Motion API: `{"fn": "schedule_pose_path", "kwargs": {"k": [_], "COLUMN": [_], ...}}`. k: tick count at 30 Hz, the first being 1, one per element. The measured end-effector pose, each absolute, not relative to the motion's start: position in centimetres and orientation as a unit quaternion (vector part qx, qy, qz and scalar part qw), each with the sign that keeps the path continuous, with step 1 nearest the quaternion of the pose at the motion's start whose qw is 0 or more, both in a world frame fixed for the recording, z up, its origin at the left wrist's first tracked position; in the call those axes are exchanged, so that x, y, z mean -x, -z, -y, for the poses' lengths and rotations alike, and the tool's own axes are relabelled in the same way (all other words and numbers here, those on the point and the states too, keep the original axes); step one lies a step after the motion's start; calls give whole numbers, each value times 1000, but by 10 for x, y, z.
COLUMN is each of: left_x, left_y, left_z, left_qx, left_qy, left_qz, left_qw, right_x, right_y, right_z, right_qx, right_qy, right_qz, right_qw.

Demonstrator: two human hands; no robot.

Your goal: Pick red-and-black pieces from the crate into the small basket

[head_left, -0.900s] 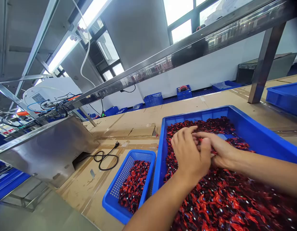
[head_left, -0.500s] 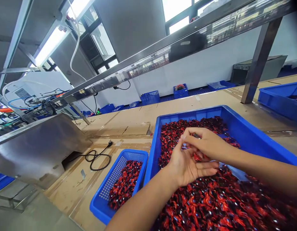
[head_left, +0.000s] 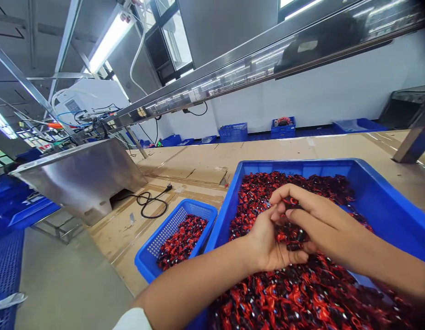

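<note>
My left hand [head_left: 266, 245] is palm up and cupped over the large blue tray [head_left: 387, 192], with small glossy red-and-black pieces [head_left: 292, 234] in its palm. Above it bends my right hand [head_left: 313, 215], its fingers curled down to meet the left thumb and fingertips. Whatever the right fingertips pinch is mostly hidden by the hands. Many similar pieces cover the tray floor under both hands. To the left, a smaller blue perforated basket [head_left: 142, 265] stands against the tray with more of these pieces inside.
A black power cable with a plug [head_left: 153, 200] lies on the cardboard-covered table [head_left: 184, 181]. A metal housing [head_left: 85, 176] stands at the left. A metal rail [head_left: 233, 78] crosses above the table, and blue bins [head_left: 233, 133] sit behind it.
The view has turned left, so the tray and hands appear farther right. My right hand has curled lower over the left palm, and the left fingers have bent inward around pieces.
</note>
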State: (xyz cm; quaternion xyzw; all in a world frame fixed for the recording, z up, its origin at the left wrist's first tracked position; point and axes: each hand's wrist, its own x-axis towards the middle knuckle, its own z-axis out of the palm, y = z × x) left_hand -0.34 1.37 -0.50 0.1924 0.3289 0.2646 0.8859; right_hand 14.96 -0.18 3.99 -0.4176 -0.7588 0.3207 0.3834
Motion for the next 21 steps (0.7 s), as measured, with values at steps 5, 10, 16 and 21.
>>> {"fn": "schedule_pose_path", "kwargs": {"k": [5,10,16,21], "left_x": [6,7,8,9], "left_y": [2,-6,-22,-36], "left_z": [-15,-12,-3,0], "left_qx": [-188,-156,-148,-165], "left_qy": [-271,-293,-306,-386], "left_qz": [-312,-325,-319,-318], "left_qw": [891,886,885,850], "right_x": [-155,-158,-169,-182], "right_y": [-49,-41,-39,-34], "right_z": [-1,-9,-23,-36], "right_qx": [397,367,411,377], "right_qy": [-278,-225,-189,-94], "right_qz": [786,819,819,834], "right_qw": [384,380,354,393]}}
